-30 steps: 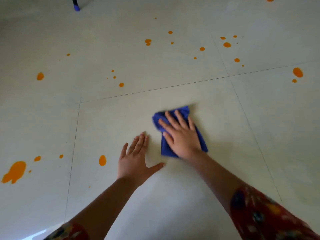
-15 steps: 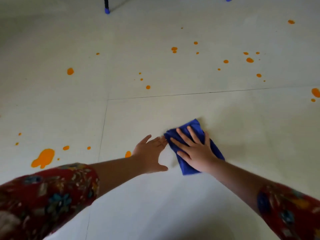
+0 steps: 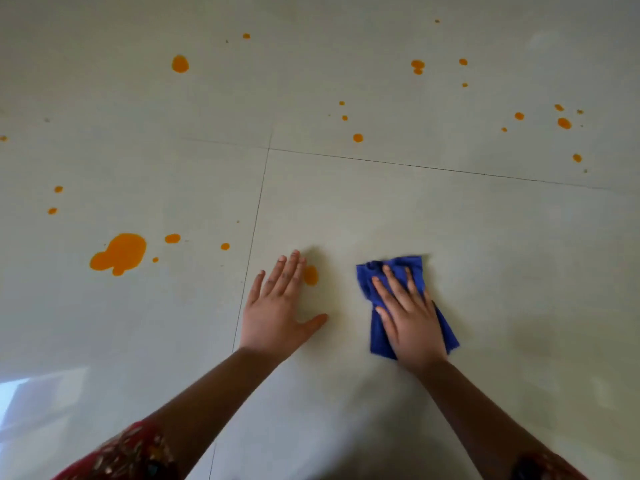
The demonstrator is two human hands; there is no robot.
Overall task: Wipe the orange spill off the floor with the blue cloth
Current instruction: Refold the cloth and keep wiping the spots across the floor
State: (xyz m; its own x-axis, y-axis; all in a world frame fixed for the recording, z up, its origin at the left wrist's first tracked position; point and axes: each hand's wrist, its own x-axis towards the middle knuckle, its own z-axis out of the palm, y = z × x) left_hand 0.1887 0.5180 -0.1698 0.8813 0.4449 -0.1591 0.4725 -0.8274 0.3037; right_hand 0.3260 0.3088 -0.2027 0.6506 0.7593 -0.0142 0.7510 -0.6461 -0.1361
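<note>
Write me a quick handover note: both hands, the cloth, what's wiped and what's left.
Right hand: flat, fingers straight, pressing the blue cloth on the floor tile.
Left hand: flat on the same tile, holding nothing.
Done: around the cloth the tile looks clean.
Left: an orange drop by the left fingertips, the big puddle on the tile to the left, and scattered drops on the far tiles.

A thin dark grout line (image 3: 254,233) runs away from me just outside my left fingers (image 3: 287,271), the little one nearly on it. Well beyond my right fingers (image 3: 391,285), a second grout line (image 3: 450,169) crosses it. A pale window glare (image 3: 24,393) lies far back to my left
</note>
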